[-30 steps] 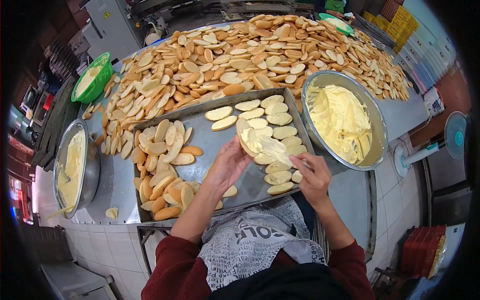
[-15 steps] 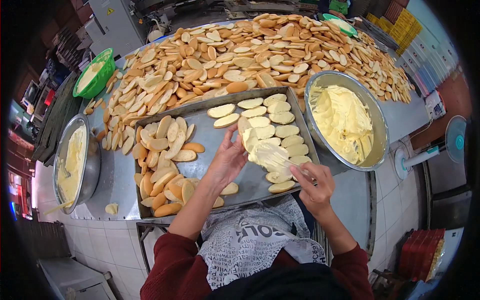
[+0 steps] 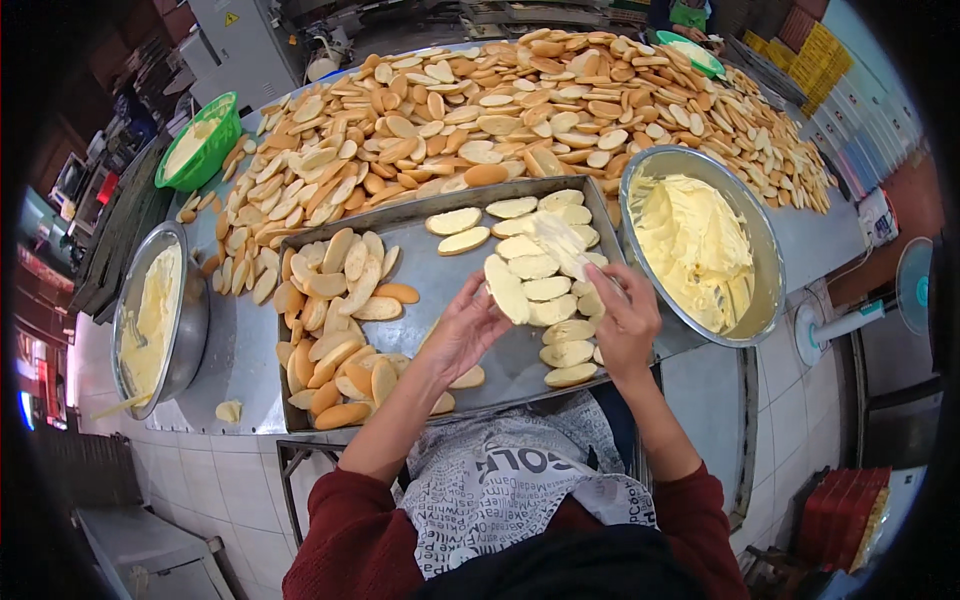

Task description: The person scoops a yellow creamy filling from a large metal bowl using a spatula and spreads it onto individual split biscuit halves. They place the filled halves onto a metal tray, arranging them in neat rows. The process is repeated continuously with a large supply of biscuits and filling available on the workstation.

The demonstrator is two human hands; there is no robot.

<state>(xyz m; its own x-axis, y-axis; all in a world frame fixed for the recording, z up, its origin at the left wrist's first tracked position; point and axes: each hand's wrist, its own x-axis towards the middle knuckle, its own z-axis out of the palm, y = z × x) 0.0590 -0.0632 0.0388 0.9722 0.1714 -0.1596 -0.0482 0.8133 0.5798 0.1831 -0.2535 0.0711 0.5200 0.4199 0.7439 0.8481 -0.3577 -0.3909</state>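
- A bakery workroom, by its scale: a large metal table [image 3: 255, 365] carries a great heap of bread roll halves [image 3: 500, 125].
- On the table, a rimmed baking tray [image 3: 430, 275] and steel mixing bowls [image 3: 772, 275] of pale yellow spread [image 3: 695, 235].
- Beyond the table, a grey electrical cabinet [image 3: 240, 50] with a warning sign, and stacked yellow plastic crates [image 3: 815, 68].
- Below the table, white floor tiles [image 3: 215, 480].

Two hands [image 3: 468, 327], one spreader [image 3: 558, 240], one tray [image 3: 420, 268].
One bread slice [image 3: 507, 290] in hand; the heaped slices [image 3: 440, 130] on the one bench [image 3: 262, 388] are too many to count. Two metal bowls [image 3: 193, 345], two green bowls [image 3: 215, 152], one apron [image 3: 505, 500], one fan [image 3: 830, 327].
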